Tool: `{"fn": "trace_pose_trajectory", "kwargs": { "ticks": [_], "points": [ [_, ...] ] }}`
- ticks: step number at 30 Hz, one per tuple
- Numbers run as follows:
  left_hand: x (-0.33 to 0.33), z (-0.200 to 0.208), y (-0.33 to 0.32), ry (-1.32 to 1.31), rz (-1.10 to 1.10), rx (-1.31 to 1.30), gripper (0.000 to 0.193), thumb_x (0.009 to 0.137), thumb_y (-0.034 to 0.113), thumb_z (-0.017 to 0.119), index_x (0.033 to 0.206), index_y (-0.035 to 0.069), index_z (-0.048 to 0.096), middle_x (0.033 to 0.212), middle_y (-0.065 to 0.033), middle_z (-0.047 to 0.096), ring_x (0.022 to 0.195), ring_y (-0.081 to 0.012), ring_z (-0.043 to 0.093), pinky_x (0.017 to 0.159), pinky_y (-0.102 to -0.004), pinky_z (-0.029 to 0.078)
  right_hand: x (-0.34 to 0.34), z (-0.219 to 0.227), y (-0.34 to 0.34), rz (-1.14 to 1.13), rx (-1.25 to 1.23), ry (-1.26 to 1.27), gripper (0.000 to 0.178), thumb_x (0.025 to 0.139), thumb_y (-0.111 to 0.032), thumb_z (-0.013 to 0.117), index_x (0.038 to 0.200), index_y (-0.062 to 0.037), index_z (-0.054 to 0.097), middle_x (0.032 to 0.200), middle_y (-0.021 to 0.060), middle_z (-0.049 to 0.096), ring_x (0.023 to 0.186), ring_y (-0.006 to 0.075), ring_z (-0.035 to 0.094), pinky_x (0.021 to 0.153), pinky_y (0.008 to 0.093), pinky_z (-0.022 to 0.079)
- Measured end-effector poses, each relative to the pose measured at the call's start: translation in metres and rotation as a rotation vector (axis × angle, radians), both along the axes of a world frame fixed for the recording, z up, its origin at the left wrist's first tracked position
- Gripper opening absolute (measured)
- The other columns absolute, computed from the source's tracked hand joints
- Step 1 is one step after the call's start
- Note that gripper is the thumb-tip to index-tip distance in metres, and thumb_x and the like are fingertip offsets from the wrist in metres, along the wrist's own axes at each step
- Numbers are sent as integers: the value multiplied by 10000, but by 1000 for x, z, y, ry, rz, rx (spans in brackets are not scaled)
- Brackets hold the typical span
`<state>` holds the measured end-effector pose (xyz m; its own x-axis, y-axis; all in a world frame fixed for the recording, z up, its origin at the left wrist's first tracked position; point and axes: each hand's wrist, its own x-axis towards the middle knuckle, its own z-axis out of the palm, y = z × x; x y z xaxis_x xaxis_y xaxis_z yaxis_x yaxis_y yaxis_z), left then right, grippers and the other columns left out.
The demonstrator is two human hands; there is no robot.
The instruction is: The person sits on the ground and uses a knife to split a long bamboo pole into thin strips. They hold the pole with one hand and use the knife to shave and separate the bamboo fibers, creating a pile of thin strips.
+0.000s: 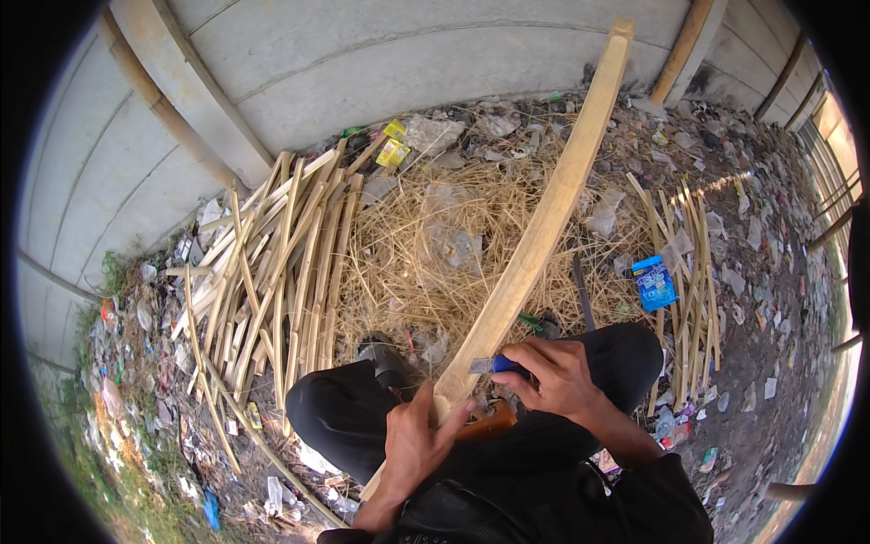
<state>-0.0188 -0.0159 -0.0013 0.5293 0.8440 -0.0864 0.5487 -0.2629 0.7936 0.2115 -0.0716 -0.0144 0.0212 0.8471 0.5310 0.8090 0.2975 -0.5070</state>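
A long, wide split-bamboo slat slants from between my legs up to the far wall. My left hand is closed round its near end, thumb pointing along it. In my right hand is a short blue-handled tool with a flat metal blade. That blade lies over or against the slat's right part, a little beyond my left hand; whether it touches cannot be told. An orange-brown object shows partly below the slat, between my legs.
Cut bamboo strips are piled on the left; a smaller bundle lies on the right beside a blue packet. Straw-like shavings cover the middle ground. A dark long blade-like piece lies there. A panel wall stands behind.
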Motion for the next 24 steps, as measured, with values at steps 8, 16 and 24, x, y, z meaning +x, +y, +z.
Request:
{"fn": "trace_pose_trajectory", "kwargs": {
  "ticks": [8,16,24],
  "points": [
    [-25,-5,-17,60,-64,-112,467,924,340,785,1054,-91,662,618,-218,624,537,-355,663,532,-400,488,60,17,11,-349,103,93,230,977,-235,730,1032,-20,668,835,130,701,715,307,716,617,375,537],
    [-39,-4,-23,-12,-56,-130,438,918,339,801,1016,-67,671,585,-199,627,549,-355,700,520,-406,507,93,16,6,-383,37,300,308,1059,-300,623,1058,6,654,760,71,647,598,165,577,571,296,426],
    [-32,-8,-19,54,-18,-71,425,866,322,856,905,-42,640,539,-124,545,447,-187,552,482,-347,430,29,11,4,-131,-234,1000,376,1048,-283,648,1273,17,668,768,-25,609,690,25,491,618,211,381]
  ]
}}
